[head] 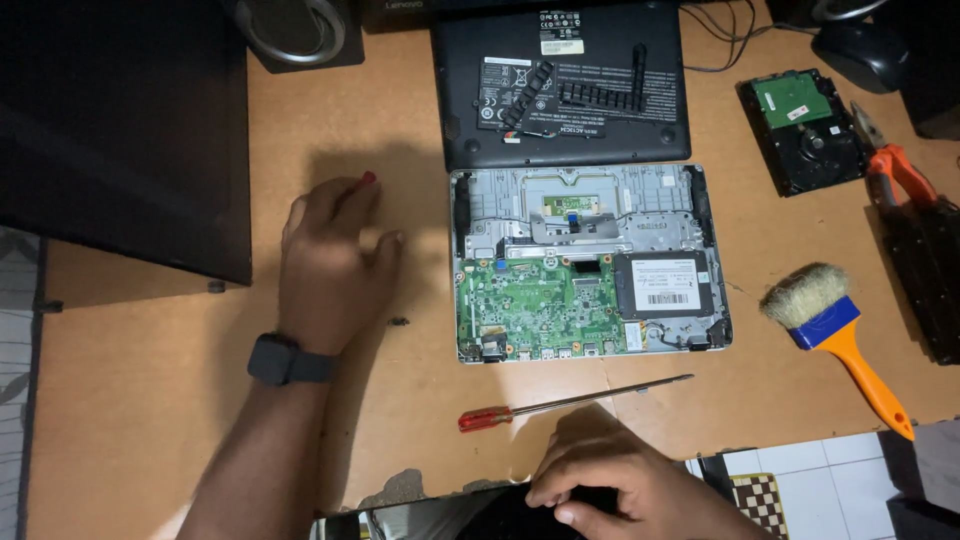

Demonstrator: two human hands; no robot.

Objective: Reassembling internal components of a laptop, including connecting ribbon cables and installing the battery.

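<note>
Head camera looks down on a brown tabletop (150, 400) where a person is working on an open laptop (590, 265). Its green board and silver frame show, and its black bottom cover (560, 85) lies just above it. The left hand (330, 265), with a dark watch on the wrist, rests on the tabletop to the left of the laptop. Its fingers curl shut around a small tool with a red tip (368, 178) that pokes out past the fingertips. A tiny dark screw (398, 322) lies on the tabletop just beside that hand. The right hand (620, 485) is low at the near edge, with its fingers bent and pressing on something dark there; I cannot tell if that grip is really closed on it. A long screwdriver with a red handle (560, 403) lies flat between the right hand and the laptop, and nobody touches it. Off to the right sit a brush with an orange handle (835, 325), a bare hard drive (805, 130) and orange-handled pliers (900, 170). It looks like the taking-apart step, with loose screws being set aside. The next move would need careful fingers, because the screw is small and could roll away.
</note>
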